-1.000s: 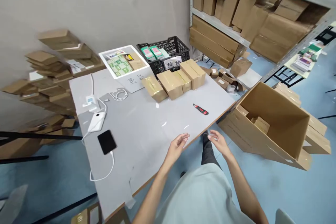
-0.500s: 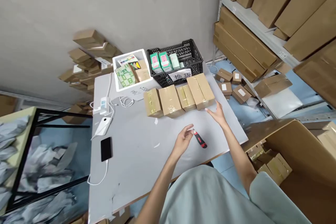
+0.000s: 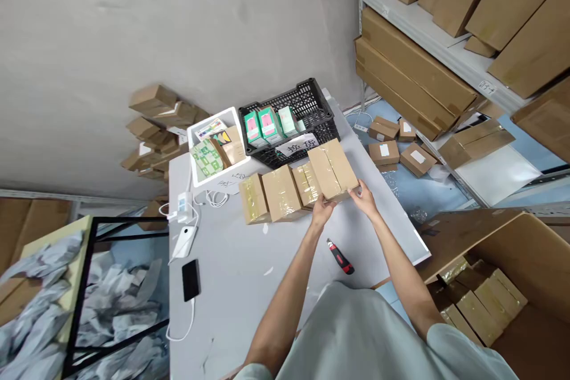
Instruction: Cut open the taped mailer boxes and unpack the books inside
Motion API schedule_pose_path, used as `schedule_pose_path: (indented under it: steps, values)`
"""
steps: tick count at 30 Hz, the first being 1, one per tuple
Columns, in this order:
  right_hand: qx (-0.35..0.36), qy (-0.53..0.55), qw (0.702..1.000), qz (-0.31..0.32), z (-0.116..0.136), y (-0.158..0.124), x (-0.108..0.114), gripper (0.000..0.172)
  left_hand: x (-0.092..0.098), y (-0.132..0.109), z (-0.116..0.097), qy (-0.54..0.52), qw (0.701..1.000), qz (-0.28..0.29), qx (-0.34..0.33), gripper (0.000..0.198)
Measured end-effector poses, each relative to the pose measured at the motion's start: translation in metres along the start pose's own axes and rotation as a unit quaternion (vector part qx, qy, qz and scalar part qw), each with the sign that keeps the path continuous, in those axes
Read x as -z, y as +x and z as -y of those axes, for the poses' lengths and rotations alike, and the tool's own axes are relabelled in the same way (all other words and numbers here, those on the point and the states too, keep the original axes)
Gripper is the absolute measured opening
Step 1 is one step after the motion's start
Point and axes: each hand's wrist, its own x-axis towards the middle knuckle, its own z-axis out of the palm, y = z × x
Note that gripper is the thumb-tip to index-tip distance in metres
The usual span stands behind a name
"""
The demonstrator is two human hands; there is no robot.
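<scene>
Both my hands are at the near end of the rightmost cardboard box [image 3: 333, 167], the largest in a row on the table. My left hand [image 3: 321, 212] grips its near left corner, and my right hand [image 3: 364, 199] its near right corner; some fingertips are hidden against the cardboard. Left of it, in the same row, stand a small taped box [image 3: 306, 183], a wider box [image 3: 282, 192] and a narrow box [image 3: 255, 198] with yellowish tape. A red and black utility knife [image 3: 340, 257] lies on the table just nearer to me than my hands.
Behind the boxes stand a black plastic crate [image 3: 312, 104] holding green and pink packs and a white foam box [image 3: 214, 181]. A phone [image 3: 191, 280] and power strip [image 3: 184, 208] lie on the table's left [image 3: 231, 285]. At right, a big open carton [image 3: 541, 267] holds smaller boxes.
My left hand has moved forward from beside the knife to the rightmost box. My right hand has closed on that box's other corner. The view has shifted slightly.
</scene>
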Motion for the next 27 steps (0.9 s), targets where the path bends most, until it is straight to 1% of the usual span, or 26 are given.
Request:
schedule_pose_path:
  steps: [2,3,5,7,9,10,11,12,13,14,15,16,17,18,19,20,21,22,23,24,25,27]
  values:
    - [-0.023,-0.015,1.000,-0.011,0.000,-0.015,0.002,0.083,-0.006,-0.013,0.008,0.007,1.000,-0.004,0.000,0.053]
    - [-0.031,-0.022,0.999,-0.017,-0.001,-0.027,0.003,0.084,-0.007,-0.022,0.015,0.009,1.000,-0.003,0.000,0.055]
    - [-0.022,-0.035,0.999,-0.034,-0.007,-0.063,0.005,0.088,-0.005,-0.044,0.032,0.006,1.000,0.006,0.007,0.063]
    - [-0.012,-0.047,0.998,-0.039,-0.015,-0.109,0.008,0.090,0.005,-0.068,0.054,-0.004,0.999,0.019,0.029,0.071]
    - [-0.032,-0.070,0.997,-0.010,-0.022,-0.152,0.017,0.093,0.019,-0.093,0.078,-0.016,0.998,0.016,0.064,0.081]
    - [-0.050,-0.076,0.996,0.012,-0.025,-0.167,0.023,0.091,0.026,-0.106,0.089,-0.022,0.996,0.004,0.085,0.086]
    - [-0.061,-0.083,0.994,0.026,-0.027,-0.177,0.031,0.088,0.033,-0.118,0.100,-0.031,0.994,-0.012,0.108,0.091]
    - [-0.057,-0.092,0.994,0.026,-0.027,-0.179,0.039,0.084,0.038,-0.130,0.108,-0.046,0.990,-0.030,0.131,0.096]
    - [-0.035,-0.107,0.994,0.009,-0.026,-0.173,0.047,0.080,0.041,-0.140,0.115,-0.065,0.985,-0.042,0.154,0.099]
    - [0.001,-0.130,0.991,-0.021,-0.024,-0.162,0.055,0.078,0.042,-0.150,0.119,-0.088,0.980,-0.042,0.172,0.099]
    - [0.038,-0.153,0.986,-0.046,-0.019,-0.145,0.061,0.077,0.041,-0.159,0.122,-0.113,0.976,-0.024,0.185,0.098]
    - [0.062,-0.177,0.980,-0.061,-0.013,-0.125,0.066,0.076,0.038,-0.166,0.122,-0.137,0.972,0.010,0.190,0.094]
    - [0.068,-0.206,0.974,-0.066,-0.005,-0.103,0.070,0.074,0.034,-0.171,0.121,-0.157,0.968,0.050,0.189,0.088]
    - [0.052,-0.239,0.968,-0.056,0.004,-0.083,0.072,0.071,0.030,-0.175,0.119,-0.174,0.964,0.091,0.182,0.082]
    - [0.021,-0.273,0.961,-0.025,0.013,-0.065,0.072,0.066,0.026,-0.177,0.117,-0.186,0.959,0.122,0.172,0.076]
    - [-0.013,-0.303,0.953,0.024,0.024,-0.051,0.071,0.060,0.023,-0.179,0.114,-0.198,0.956,0.140,0.164,0.070]
    - [-0.039,-0.323,0.942,0.077,0.033,-0.042,0.070,0.053,0.021,-0.179,0.111,-0.209,0.954,0.141,0.160,0.064]
    - [-0.052,-0.341,0.932,0.111,0.042,-0.038,0.067,0.049,0.020,-0.179,0.110,-0.219,0.953,0.133,0.163,0.057]
    - [-0.057,-0.358,0.924,0.124,0.050,-0.040,0.063,0.046,0.020,-0.179,0.109,-0.227,0.951,0.122,0.170,0.050]
    - [-0.056,-0.372,0.918,0.123,0.056,-0.048,0.059,0.045,0.022,-0.179,0.109,-0.235,0.949,0.113,0.179,0.043]
    - [-0.048,-0.384,0.916,0.108,0.062,-0.060,0.055,0.045,0.025,-0.180,0.111,-0.240,0.946,0.107,0.189,0.037]
    - [-0.016,-0.394,0.917,0.058,0.072,-0.097,0.044,0.048,0.037,-0.187,0.117,-0.249,0.942,0.106,0.200,0.033]
